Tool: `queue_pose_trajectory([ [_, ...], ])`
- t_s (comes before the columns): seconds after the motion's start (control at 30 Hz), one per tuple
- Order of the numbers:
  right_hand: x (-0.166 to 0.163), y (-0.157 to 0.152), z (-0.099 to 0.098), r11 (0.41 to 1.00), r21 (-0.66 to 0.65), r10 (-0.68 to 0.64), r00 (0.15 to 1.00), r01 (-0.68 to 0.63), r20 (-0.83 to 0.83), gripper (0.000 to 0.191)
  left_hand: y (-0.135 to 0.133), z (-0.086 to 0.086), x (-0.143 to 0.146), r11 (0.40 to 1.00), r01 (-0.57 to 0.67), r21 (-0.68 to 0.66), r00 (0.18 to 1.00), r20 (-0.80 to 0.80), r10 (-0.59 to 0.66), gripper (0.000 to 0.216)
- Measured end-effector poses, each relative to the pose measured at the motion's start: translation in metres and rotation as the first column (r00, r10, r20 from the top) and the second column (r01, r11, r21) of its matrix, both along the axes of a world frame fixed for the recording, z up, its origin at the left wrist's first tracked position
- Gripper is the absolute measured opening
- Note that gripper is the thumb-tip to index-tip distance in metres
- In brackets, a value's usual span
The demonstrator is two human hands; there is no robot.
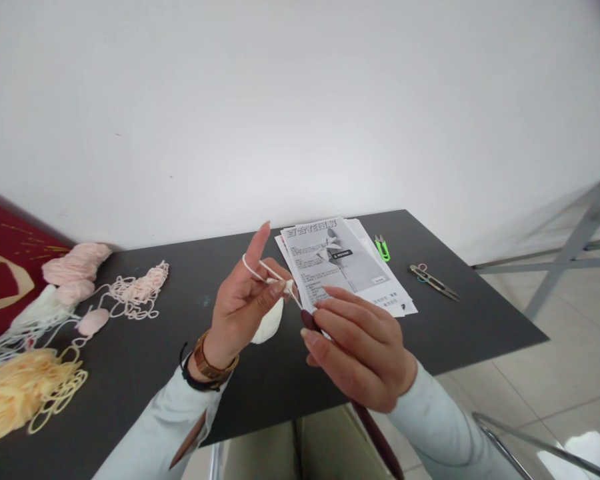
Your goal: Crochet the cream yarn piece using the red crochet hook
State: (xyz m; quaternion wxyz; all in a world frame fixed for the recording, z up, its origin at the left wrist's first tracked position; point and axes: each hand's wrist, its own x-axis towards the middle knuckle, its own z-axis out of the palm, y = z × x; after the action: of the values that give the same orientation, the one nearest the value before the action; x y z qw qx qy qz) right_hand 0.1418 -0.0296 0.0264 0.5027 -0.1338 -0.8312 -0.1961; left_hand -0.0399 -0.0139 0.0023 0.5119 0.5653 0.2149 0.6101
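My left hand (240, 307) pinches a small piece of white crochet work (289, 287) between thumb and fingers. Its index finger points up, with white yarn (251, 269) looped around it. In my right hand (363, 350) is a crochet hook (377, 440) with a dark red handle, held from above. The hook's thin metal tip reaches to the crochet work, and the two hands are close together over the table. Partly hidden behind my left hand lies a white rounded thing (270, 325), whose kind I cannot make out.
On the dark table (460, 333) lie printed sheets (350, 260), green thread snips (382, 248) and metal thread snips (434, 281). Pink yarn (80, 263), loose pink strands (139, 290), yellow yarn (17, 390) and a red bag or box (10, 273) are at the left. A wall stands behind.
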Motion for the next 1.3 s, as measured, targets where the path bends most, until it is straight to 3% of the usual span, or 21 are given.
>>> queue_pose_trajectory([
  [0.17, -0.001, 0.008, -0.015, 0.997, 0.056, 0.046, 0.998, -0.044, -0.041, 0.002, 0.0, 0.001, 0.006, 0.996, -0.089, -0.027, 0.992, 0.086, 0.091, 0.068],
  [0.37, 0.002, 0.014, -0.034, 0.991, -0.091, 0.092, 0.99, -0.103, -0.109, 0.014, -0.002, 0.004, 0.008, 0.992, -0.094, -0.079, 0.988, 0.116, 0.103, 0.073],
  [0.43, 0.001, 0.015, -0.036, 0.963, -0.183, 0.169, 0.971, -0.199, -0.167, 0.023, -0.002, 0.004, 0.008, 0.991, -0.1, -0.092, 0.988, 0.106, 0.11, 0.074],
  [0.57, -0.003, 0.019, -0.037, 0.847, -0.347, 0.255, 0.88, -0.404, -0.402, 0.037, -0.001, 0.002, 0.007, 0.996, -0.034, -0.078, 0.991, 0.124, 0.044, 0.071],
  [0.67, -0.005, 0.021, -0.039, 0.81, -0.38, 0.252, 0.851, -0.446, -0.461, 0.04, -0.001, 0.0, 0.006, 0.998, -0.006, -0.068, 0.992, 0.122, 0.014, 0.07],
  [0.9, 0.004, 0.021, -0.037, 0.935, -0.241, 0.23, 0.963, -0.259, -0.141, 0.027, 0.0, 0.001, 0.007, 0.993, -0.031, -0.116, 0.984, 0.168, 0.05, 0.068],
  [1.2, 0.006, 0.018, -0.041, 0.988, -0.119, 0.091, 0.996, -0.093, -0.017, 0.026, -0.003, 0.004, 0.009, 0.978, 0.001, -0.208, 0.972, 0.229, 0.047, 0.072],
  [1.3, 0.005, 0.016, -0.04, 0.965, -0.222, 0.121, 0.989, -0.138, -0.087, 0.03, -0.002, 0.003, 0.007, 0.991, -0.069, -0.111, 0.985, 0.147, 0.085, 0.076],
])
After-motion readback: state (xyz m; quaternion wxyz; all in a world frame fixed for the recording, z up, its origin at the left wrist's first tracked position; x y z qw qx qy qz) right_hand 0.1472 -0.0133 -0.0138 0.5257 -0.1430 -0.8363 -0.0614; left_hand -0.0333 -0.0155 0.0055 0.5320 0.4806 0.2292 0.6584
